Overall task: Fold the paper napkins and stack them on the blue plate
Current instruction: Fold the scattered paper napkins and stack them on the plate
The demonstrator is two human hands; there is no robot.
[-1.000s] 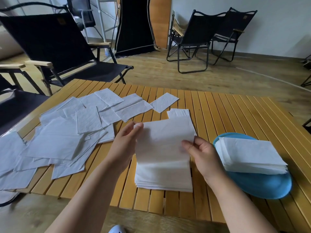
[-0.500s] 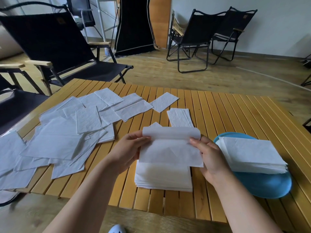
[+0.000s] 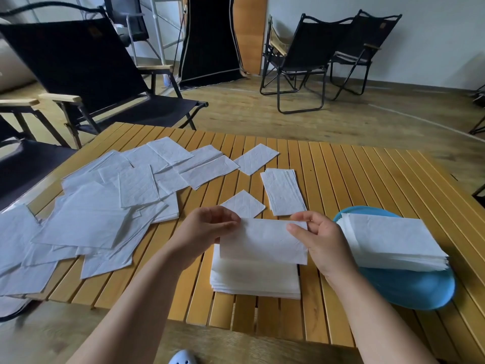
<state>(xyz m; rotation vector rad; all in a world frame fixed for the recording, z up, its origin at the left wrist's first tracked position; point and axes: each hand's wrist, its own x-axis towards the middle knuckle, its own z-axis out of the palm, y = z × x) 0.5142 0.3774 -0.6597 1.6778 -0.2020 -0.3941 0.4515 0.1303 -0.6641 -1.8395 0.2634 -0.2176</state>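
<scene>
A white paper napkin (image 3: 262,241), folded in half, hangs between both hands just above a neat pile of flat napkins (image 3: 256,282). My left hand (image 3: 202,229) pinches its top left corner. My right hand (image 3: 319,240) pinches its top right corner. To the right, the blue plate (image 3: 412,287) carries a thick stack of folded napkins (image 3: 391,243). Loose unfolded napkins (image 3: 86,214) lie scattered over the table's left half.
The slatted wooden table (image 3: 367,185) also holds a small stack of narrow folded napkins (image 3: 283,191) and two single small squares behind my hands. Black folding chairs (image 3: 86,72) stand at the left and at the back of the room.
The napkin's upper half has come down over the lower half, so the sheet is now half its height. Both hands have risen slightly with it.
</scene>
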